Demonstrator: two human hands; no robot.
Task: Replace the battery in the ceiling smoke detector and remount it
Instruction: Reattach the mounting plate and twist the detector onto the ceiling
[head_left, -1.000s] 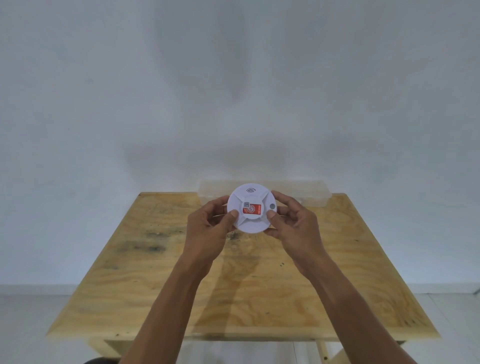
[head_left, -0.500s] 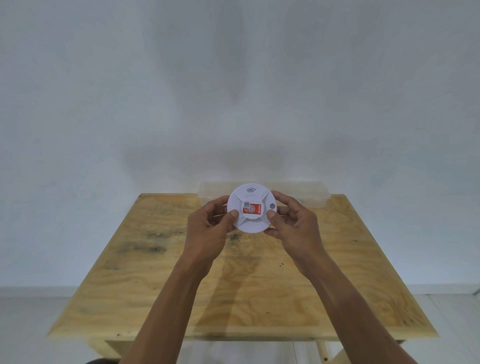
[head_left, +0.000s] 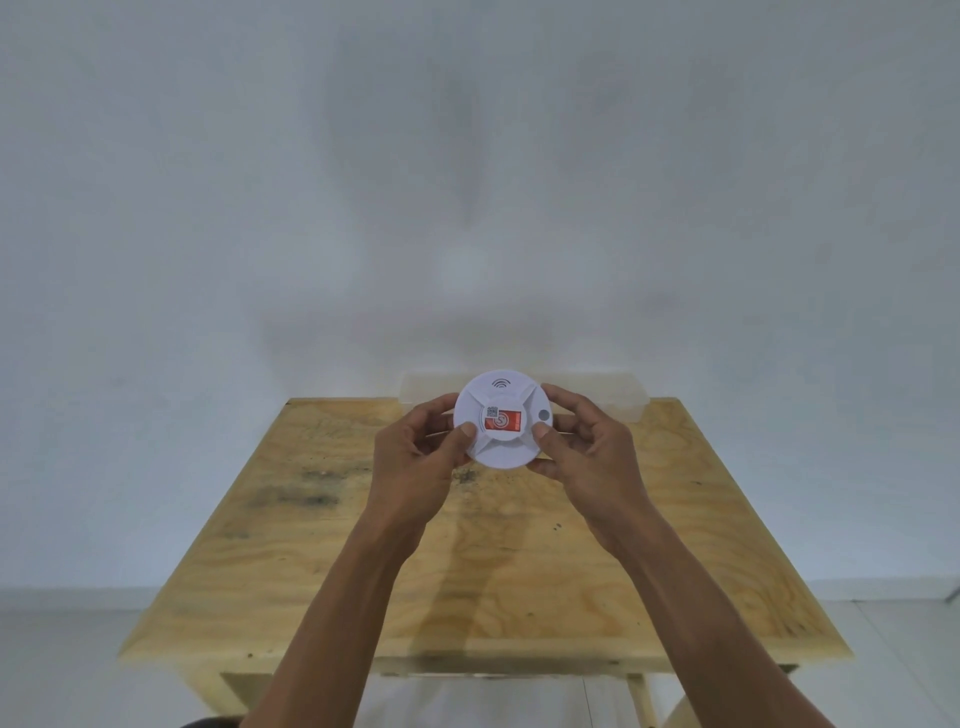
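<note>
A round white smoke detector (head_left: 502, 447) is held up above the far half of the wooden table (head_left: 483, 561), its face toward me. It bears a red label in the middle, a small grey button at the right and a wave mark at the top. My left hand (head_left: 415, 457) grips its left rim, thumb on the front and fingers behind. My right hand (head_left: 587, 452) grips the right rim the same way. The back of the detector is hidden.
A clear plastic box (head_left: 613, 397) stands at the table's far edge against the white wall, partly behind the detector. Dark stains mark the tabletop at the left. White floor shows to both sides of the table.
</note>
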